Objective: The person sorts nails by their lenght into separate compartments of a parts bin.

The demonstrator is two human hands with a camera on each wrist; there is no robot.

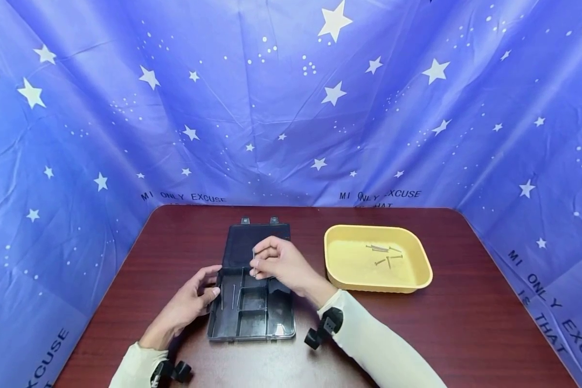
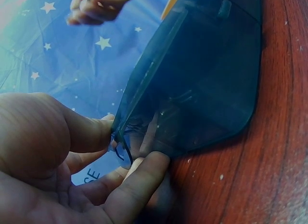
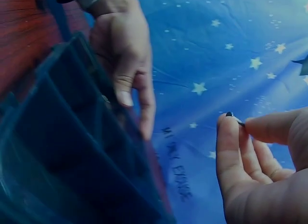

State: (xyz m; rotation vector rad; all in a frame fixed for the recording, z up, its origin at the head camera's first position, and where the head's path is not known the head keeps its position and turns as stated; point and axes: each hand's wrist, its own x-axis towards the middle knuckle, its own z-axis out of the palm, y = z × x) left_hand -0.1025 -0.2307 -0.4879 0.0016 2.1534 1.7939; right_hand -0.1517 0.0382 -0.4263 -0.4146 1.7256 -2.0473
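A dark translucent compartment box (image 1: 253, 326) lies on the table with its lid (image 1: 237, 245) folded back. My left hand (image 1: 186, 302) grips its left wall, thumb over the rim and fingers outside; the left wrist view shows the thumb and fingers (image 2: 139, 183) at its edge. Two thin metal nails (image 1: 234, 296) lie in the long left compartment. Above the box near the lid hinge, my right hand (image 1: 278, 264) pinches another nail (image 3: 236, 119) between thumb and fingertips. Much of that nail is hidden by the fingers.
To the right of the box stands a yellow basket (image 1: 354, 284) holding several loose nails (image 1: 379, 248). The dark red wooden table (image 1: 470, 323) reaches back to a blue star-patterned curtain (image 1: 281, 108), which hangs around its back and sides.
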